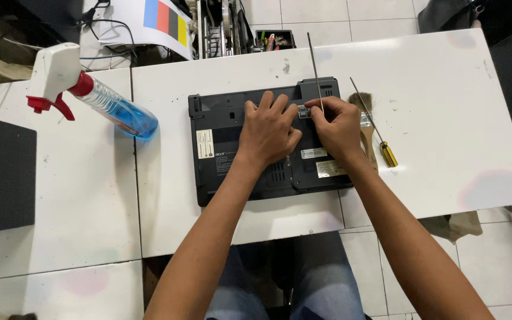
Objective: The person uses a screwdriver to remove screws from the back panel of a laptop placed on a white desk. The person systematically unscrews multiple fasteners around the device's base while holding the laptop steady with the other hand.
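Note:
A black laptop [220,148] lies upside down on the white table [434,118]. My left hand [268,130] rests flat on its bottom cover, fingers spread toward the far edge. My right hand [339,127] pinches a long thin metal rod [315,68], whose lower end meets the cover near a small clear part by my fingertips. The rod leans away from me past the laptop's far edge.
A yellow-handled screwdriver [374,124] and a wooden-handled brush [367,139] lie right of the laptop. A spray bottle [105,104] with blue liquid lies at left. A dark slab [1,175] sits far left. A small bin of tools [274,40] stands behind the table.

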